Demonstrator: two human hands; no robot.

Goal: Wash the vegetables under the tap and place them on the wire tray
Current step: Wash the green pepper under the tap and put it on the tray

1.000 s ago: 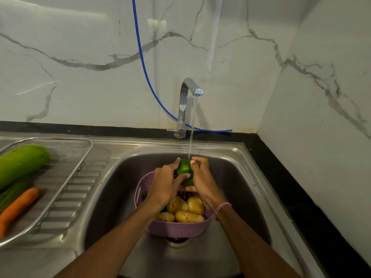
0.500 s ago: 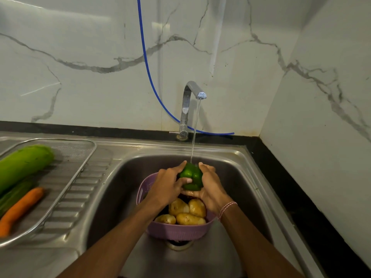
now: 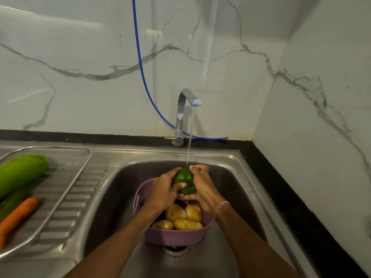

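Under the tap (image 3: pixel 187 101), both hands clasp a green pepper (image 3: pixel 185 180) above potatoes (image 3: pixel 184 217).

Two bare forearms enter from bottom edge, no sleeves visible. Left hand (image 3: pixel 162 194): no ring, watch or band seen. Right hand (image 3: pixel 204 189): thin thread bracelet (image 3: pixel 220 206) at wrist, pink & white twisted strands, wrapped a couple of times. No gloves. Nails short, unpainted as far as visible. Fingers (image 3: pixel 181 185) look wet.

potatoes (image 3: pixel 183 216) in basket (image 3: pixel 172 236), tray (image 3: pixel 66 177) left of sink (image 3: pixel 236 177)
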